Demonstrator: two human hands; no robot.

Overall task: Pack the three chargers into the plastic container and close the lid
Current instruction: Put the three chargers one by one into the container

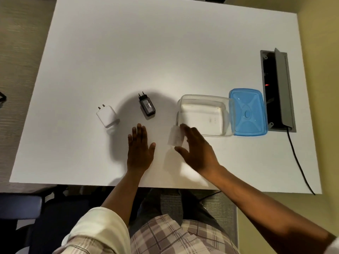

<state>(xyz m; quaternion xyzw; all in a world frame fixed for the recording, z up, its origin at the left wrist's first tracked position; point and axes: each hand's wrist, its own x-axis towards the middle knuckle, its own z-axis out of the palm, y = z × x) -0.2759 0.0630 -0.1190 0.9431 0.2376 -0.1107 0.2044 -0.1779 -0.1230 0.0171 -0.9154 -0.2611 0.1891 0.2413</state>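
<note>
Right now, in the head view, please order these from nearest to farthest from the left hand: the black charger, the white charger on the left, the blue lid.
From the left hand:
1. Black charger, just beyond the fingertips.
2. White charger, off to the left.
3. Blue lid, far right, past the clear container.

An office — white desk with a built-in power socket box, carpet floor.

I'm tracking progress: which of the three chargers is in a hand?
The blurred white charger, between the right hand's fingers beside the container; the others lie untouched.
</note>
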